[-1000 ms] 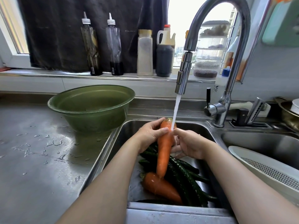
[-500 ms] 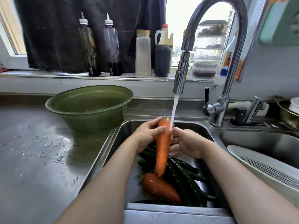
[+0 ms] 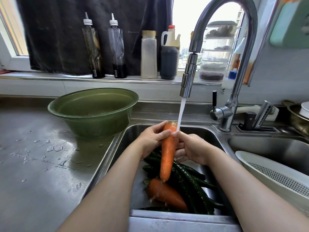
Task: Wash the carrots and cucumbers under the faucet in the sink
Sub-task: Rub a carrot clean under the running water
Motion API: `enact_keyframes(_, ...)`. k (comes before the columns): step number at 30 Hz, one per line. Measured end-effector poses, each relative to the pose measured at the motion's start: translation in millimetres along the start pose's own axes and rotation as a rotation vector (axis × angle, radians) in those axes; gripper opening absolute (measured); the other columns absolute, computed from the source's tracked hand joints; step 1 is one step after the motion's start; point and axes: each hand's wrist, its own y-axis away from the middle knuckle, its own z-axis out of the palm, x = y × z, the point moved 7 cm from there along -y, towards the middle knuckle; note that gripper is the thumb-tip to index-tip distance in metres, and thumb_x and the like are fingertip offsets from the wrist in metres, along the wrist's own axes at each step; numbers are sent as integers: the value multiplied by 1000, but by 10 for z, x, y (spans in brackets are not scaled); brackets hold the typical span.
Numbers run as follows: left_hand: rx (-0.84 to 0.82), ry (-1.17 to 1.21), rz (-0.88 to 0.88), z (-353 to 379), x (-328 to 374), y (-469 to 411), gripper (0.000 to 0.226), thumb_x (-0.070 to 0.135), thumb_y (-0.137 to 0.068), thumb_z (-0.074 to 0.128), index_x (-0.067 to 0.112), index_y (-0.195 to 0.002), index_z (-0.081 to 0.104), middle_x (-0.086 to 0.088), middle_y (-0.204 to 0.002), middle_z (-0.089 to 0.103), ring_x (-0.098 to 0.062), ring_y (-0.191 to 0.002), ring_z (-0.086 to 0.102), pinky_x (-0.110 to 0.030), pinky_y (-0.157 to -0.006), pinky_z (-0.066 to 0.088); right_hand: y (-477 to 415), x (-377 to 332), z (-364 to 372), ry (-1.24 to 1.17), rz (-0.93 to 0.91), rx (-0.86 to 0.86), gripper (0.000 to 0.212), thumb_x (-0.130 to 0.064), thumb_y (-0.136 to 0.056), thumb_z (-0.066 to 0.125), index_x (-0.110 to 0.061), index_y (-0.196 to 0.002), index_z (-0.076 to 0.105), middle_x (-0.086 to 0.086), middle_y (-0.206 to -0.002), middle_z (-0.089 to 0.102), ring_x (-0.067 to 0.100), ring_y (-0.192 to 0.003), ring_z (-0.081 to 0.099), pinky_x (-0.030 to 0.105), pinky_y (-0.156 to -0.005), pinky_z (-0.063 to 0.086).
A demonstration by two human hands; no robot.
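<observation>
The left hand (image 3: 153,139) is gripping the upper part of a carrot (image 3: 167,154), fingers curling round its left side. The right hand (image 3: 194,149) is holding the same carrot from the right, thumb lying across its front just below the top and fingers curling behind it. The carrot is hanging nearly upright over the sink (image 3: 205,133), thick end up and tip pointing down. Water (image 3: 181,113) is running from the faucet (image 3: 189,77) in a thin stream and is striking the carrot's top beside the right thumb. A second carrot (image 3: 165,193) is lying on the sink floor directly below that tip; whether the two are touching cannot be told. Dark green cucumbers (image 3: 189,178) are lying piled beside the second carrot, beneath the hands. A green bowl (image 3: 93,111) is standing on the wet surface (image 3: 41,164) left of the sink, near its rim. A white colander (image 3: 275,178) is resting in the right basin (image 3: 267,148). Bottles (image 3: 148,54) are standing in a row on the sill (image 3: 50,77) behind the faucet
</observation>
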Motion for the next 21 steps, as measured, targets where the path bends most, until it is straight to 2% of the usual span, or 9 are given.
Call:
enact_keyframes(3,-12,25,-18,-1,15,23,61,33,-78,77,36,-136,59,-7,-146,56,-29,-127,62,-49,-111,48,10,-17,-5,-13,4,-35,29,-30,-102,46,-7,-95,61,14,-84,68,26,-67,65,39,-72,51)
enact_keyframes(8,-23,27,-18,15,6,23,63,34,-75,82,39,-134,62,-6,-146,56,-28,-127,62,-48,-112,48,-19,3,-11,15,-22,33,41,-44,-100,57,-4,-102,65,15,-84,67,29,-70,63,45,-79,52)
enact_keyframes(11,-18,51,-22,16,7,25,62,34,-72,85,39,-130,66,-7,-146,56,-28,-126,63,-46,-108,51,-7,-7,-4,-12,-6,-3,29,-35,-100,49,-8,-96,57,12,-77,59,24,-61,58,41,-74,50)
enact_keyframes(15,-4,84,-27,22,14,20,59,28,-75,79,35,-132,63,-9,-146,57,-28,-125,63,-39,-98,56,-4,-16,19,-68,7,-52,28,-45,-90,54,-17,-88,50,6,-70,43,22,-60,47,35,-69,47)
enact_keyframes(18,0,62,-26,38,10,31,64,28,-75,78,34,-137,61,-8,-147,57,-26,-124,64,-37,-97,56,-13,4,3,-30,-5,8,32,-42,-100,49,-13,-86,54,6,-65,51,21,-56,51,35,-68,49)
enact_keyframes(21,16,43,-27,27,13,38,68,29,-76,78,32,-141,59,-8,-148,55,-28,-125,63,-40,-100,55,7,-15,5,-25,1,-37,32,-39,-98,47,-10,-90,57,10,-72,59,23,-60,56,38,-71,51)
